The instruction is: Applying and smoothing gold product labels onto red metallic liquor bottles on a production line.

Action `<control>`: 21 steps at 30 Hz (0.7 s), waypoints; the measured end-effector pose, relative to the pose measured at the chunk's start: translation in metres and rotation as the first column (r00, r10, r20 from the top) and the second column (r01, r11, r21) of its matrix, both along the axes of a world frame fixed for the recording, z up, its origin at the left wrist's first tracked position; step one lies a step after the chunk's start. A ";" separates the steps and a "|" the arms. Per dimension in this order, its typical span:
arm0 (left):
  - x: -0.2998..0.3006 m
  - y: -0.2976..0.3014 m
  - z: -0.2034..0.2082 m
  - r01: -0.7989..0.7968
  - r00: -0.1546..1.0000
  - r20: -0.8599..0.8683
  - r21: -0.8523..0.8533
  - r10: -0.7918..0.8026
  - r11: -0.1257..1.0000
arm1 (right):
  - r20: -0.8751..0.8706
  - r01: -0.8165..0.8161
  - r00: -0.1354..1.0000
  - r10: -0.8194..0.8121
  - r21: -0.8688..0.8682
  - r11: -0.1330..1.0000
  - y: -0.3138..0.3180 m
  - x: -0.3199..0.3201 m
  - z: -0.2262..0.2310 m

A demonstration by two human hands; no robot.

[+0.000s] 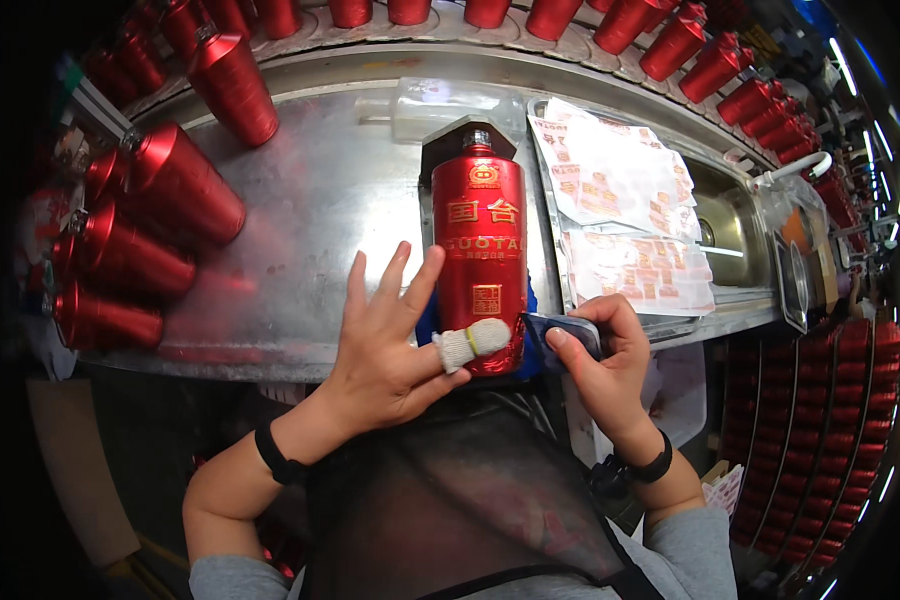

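Red bottle's (478, 250) base behind thumb

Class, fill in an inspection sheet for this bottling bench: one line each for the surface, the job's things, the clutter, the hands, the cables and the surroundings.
Surface: metal bench top, shiny, bare at its middle.
Job's things: red bottle lying on a dark holder, neck pointing away; small dark tool beside its base.
Clutter: label sheets lying on a tray at right; clear plastic container behind the bottle.
Hands: left hand open, fingers spread, its thumb in a white cot pressed on the bottle; right hand gripping the dark tool.
Cables: nothing seen.
Surroundings: rows of red bottles at left, along the back and at lower right; a small sink at right.
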State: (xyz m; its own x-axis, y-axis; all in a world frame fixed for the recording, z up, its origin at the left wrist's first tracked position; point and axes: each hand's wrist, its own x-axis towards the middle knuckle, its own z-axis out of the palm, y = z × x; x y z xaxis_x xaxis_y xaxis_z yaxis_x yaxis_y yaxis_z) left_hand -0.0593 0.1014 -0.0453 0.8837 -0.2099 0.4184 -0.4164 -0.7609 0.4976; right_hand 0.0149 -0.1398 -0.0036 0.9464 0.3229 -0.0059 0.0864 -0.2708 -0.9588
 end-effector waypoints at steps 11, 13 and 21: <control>0.020 0.000 0.001 -0.129 0.992 0.005 -0.088 0.130 0.988 | 0.032 -0.001 0.999 0.000 0.009 1.000 0.011 0.001 0.015; 0.017 -0.002 0.003 -0.103 0.994 0.021 -0.083 0.105 0.991 | 0.147 -0.016 0.989 0.019 -0.021 1.000 0.013 0.004 0.017; -0.031 0.006 -0.011 -0.055 0.997 -0.061 -0.197 0.044 0.979 | 0.727 -0.190 0.428 0.537 -0.509 0.840 0.068 0.015 0.035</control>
State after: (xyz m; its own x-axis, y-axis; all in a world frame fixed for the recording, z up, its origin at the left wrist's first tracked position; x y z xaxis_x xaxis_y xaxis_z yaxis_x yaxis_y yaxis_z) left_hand -0.0903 0.1074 -0.0558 0.9141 -0.0832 0.3969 -0.3479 -0.6640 0.6619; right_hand 0.0303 -0.0715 0.0314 0.3490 0.7792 0.5206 0.9355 -0.2574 -0.2419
